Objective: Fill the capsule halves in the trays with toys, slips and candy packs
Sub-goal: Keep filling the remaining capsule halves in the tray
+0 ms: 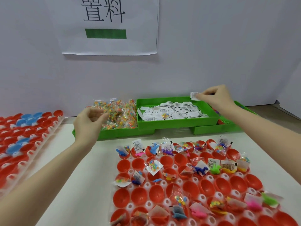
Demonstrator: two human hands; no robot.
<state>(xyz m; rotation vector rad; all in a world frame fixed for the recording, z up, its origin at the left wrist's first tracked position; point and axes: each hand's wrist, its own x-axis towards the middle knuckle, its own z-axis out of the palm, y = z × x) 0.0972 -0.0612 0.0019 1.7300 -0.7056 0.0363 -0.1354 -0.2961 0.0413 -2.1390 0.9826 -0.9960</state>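
Packing workstation: green bins (177,123), capsule trays (202,198).

A pale grey-white wall (211,46) fills the upper half of the view, plain and evenly lit, with no hard shadows. A white paper sheet (110,25) hangs on it, printed with two large black characters above a solid green bar (105,33); the sheet's lower edge curls slightly off the wall. Below, a white tabletop (91,168) runs up to the wall. At the far right, a beige strip of surface (267,110) shows beside a dark corner where the wall panel ends. The light is soft and diffuse throughout
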